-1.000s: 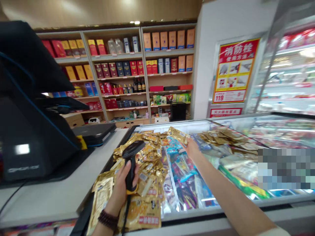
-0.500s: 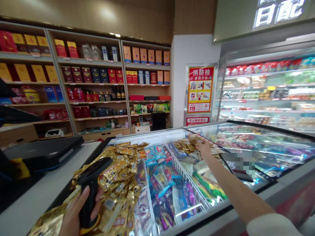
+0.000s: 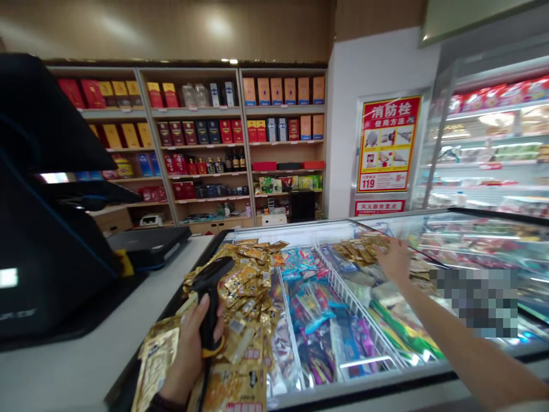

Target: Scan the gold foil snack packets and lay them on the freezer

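My left hand is wrapped round the handle of a black barcode scanner with yellow trim, its cable hanging down. The scanner is over a large heap of gold foil packets on the left part of the freezer's glass top. At the end of my outstretched right arm, my right hand is beside a smaller pile of gold packets. Its fingers look apart and slightly blurred, with no packet visible in them. Whether the fingertips touch the pile is unclear.
Under the glass, a white wire divider separates colourful frozen packs. A counter with a black terminal and a flat black device stands left. Shelves of boxes line the back; a lit chiller is right.
The view has swung left, so everything sits further right and more of the black terminal shows. My right hand has come off the small pile's packets slightly; my left still holds the scanner.
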{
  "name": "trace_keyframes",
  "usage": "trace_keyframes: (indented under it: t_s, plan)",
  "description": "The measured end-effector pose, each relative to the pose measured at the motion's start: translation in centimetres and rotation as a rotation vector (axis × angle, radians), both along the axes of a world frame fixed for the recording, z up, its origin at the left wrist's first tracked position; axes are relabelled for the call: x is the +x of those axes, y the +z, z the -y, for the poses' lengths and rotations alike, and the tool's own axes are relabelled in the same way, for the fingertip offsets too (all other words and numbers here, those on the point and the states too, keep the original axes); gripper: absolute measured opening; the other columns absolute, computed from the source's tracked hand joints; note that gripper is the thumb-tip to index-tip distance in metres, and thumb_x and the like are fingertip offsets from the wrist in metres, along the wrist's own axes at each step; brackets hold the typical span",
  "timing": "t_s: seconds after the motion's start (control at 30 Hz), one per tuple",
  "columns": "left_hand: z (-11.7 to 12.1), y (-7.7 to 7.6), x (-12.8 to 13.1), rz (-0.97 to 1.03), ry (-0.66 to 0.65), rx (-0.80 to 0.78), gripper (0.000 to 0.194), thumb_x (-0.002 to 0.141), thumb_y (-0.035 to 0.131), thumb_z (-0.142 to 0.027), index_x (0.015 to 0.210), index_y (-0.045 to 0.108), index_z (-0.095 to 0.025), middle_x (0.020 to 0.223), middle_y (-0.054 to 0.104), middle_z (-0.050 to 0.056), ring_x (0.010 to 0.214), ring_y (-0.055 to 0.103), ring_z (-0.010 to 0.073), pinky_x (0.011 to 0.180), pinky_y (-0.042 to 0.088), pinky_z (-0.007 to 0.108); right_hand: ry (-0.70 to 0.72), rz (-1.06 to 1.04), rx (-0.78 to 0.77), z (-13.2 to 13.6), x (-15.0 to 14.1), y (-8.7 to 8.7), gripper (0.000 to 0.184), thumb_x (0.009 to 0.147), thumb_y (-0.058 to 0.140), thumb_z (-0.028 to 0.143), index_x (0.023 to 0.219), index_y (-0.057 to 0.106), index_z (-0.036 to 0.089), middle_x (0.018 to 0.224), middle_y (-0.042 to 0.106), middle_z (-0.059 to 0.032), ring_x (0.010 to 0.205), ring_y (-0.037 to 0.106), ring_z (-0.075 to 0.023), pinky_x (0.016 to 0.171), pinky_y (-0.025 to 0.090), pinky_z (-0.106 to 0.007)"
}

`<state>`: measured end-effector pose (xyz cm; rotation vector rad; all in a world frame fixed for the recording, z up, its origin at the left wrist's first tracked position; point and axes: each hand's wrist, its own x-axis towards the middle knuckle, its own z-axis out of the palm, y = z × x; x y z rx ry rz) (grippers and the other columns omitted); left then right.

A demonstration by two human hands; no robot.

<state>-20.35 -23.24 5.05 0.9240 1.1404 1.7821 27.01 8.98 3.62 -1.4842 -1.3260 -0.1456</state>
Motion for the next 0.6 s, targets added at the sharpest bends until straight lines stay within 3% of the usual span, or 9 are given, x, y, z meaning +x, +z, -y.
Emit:
trace_keyframes:
  t_s: [0.13, 0.3, 0.47, 0.6]
  plan:
    - [-0.3, -0.3, 0.0, -0.063, 0.027, 0.030, 0.073, 0.082, 0.082, -0.091, 0.079, 0.064, -0.021, 0.049, 0.048, -0.007, 0.041, 0.037, 0.0079, 0.042, 0.031, 0.020, 0.153, 0.004, 0.063, -1.0, -4.9, 0.9, 0.037, 0.091, 0.063, 0.043, 0.119, 0.073, 0.020, 0.128, 0.070, -0.0222, 0.108, 0.072, -0.0385, 0.099, 0.060, -0.057]
    - [-0.4, 0.3, 0.5, -0.017, 0.076, 0.076, 0.076, 0.074, 0.088, -0.092, 0.079, 0.060, -0.021, 0.055, 0.049, -0.008, 0.039, 0.038, 0.0065, 0.040, 0.030, 0.021, 0.505, -0.060, 0.049, -0.1, -16.4, 0.7, 0.043, 0.091, 0.066, 0.047, 0.126, 0.072, 0.022, 0.129, 0.077, -0.0189, 0.104, 0.077, -0.0355, 0.096, 0.064, -0.055]
    - [-0.1, 1.0, 1.0, -0.003, 0.093, 0.121, 0.077, 0.072, 0.091, -0.089, 0.094, 0.063, -0.021, 0.073, 0.062, -0.005, 0.044, 0.044, 0.0059, 0.041, 0.031, 0.022, 0.915, -0.027, -0.125, 4.6, -28.7, -1.2, 0.040, 0.089, 0.073, 0.035, 0.129, 0.076, 0.026, 0.138, 0.082, -0.0157, 0.122, 0.080, -0.0368, 0.113, 0.062, -0.060]
    - [-0.4, 0.7, 0.9, -0.021, 0.109, 0.112, 0.076, 0.074, 0.089, -0.089, 0.098, 0.064, -0.021, 0.071, 0.058, -0.007, 0.044, 0.042, 0.0065, 0.042, 0.030, 0.023, 1.195, 0.104, -0.129, 7.5, -34.3, -1.8, 0.056, 0.074, 0.075, 0.015, 0.128, 0.083, 0.028, 0.155, 0.077, -0.0097, 0.150, 0.068, -0.0366, 0.133, 0.045, -0.062]
